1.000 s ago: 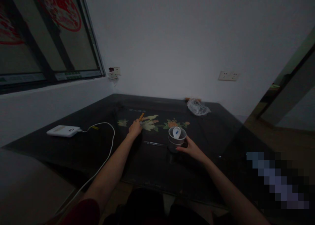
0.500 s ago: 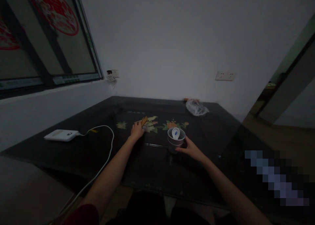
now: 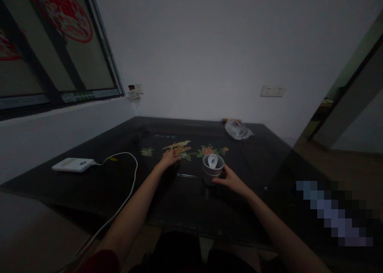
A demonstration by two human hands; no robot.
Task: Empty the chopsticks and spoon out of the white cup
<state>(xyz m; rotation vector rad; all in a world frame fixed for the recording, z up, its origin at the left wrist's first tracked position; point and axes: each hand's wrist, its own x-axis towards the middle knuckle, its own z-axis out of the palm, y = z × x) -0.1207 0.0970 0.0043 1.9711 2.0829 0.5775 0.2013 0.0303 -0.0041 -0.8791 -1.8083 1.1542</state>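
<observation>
A dark table with a flower-and-bird picture on its top fills the view. My left hand rests on it with its fingers closed on a bundle of wooden chopsticks, which point up and to the right. My right hand cups the right side of a stack of white bowls. A white spoon with a blue mark lies in the top bowl.
A white power bank with a white cable lies on the table's left side. A crumpled clear plastic bag sits at the far edge by the wall. A window is at the left, a doorway at the right.
My left hand has shifted a little to the right and the chopsticks now lie lower, closer to the table. My right hand stays on the bowls.
</observation>
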